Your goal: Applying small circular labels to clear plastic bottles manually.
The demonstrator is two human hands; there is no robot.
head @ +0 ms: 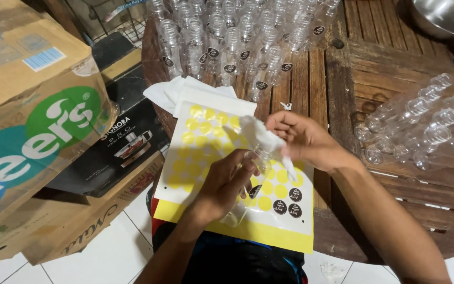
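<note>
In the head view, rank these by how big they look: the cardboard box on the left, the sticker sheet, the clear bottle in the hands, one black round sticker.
1. Cardboard box, though it sits nearest the camera.
2. Sticker sheet.
3. Clear bottle, partly hidden by the left hand.
4. Black round sticker.

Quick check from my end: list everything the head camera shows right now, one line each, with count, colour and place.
Small clear plastic bottle: one, transparent, held over the sheet.
White cloth: one, white, against the bottle.
Sticker sheet: one, white with yellow blank circles, four round black stickers left at its lower right.
Standing clear bottles: many, each with a black sticker, at the table's far side.
Lying clear bottles: a pile, unlabelled as far as visible, right on the table.
Round wooden table: one, brown.
Metal bowl: one, silver, top right.
Cardboard boxes: several, brown and black, stacked left.
Left hand: holds the bottle.
Right hand: holds the cloth.
</note>
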